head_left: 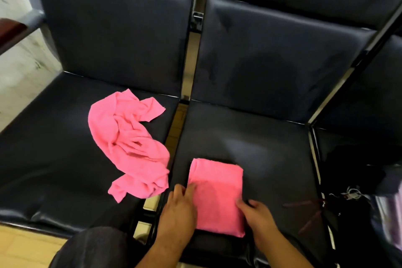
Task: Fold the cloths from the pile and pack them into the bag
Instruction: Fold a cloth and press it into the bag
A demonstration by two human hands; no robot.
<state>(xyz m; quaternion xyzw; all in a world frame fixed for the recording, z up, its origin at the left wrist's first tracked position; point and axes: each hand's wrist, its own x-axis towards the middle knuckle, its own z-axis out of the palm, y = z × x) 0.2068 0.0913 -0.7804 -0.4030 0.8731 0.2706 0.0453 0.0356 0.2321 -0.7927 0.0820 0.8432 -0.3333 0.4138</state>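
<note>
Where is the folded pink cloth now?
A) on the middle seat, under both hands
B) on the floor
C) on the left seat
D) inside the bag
A: the folded cloth lies flat on the middle seat, with the left hand and right hand resting on its edges.

Single head-worn wide-angle view, forward and steeply down (close in) onto the dark bench seats (pixel 272 137)

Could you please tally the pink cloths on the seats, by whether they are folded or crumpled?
Folded cloth: 1
Crumpled cloth: 1, if that heap is a single piece, which I cannot tell
Total: 2
</note>
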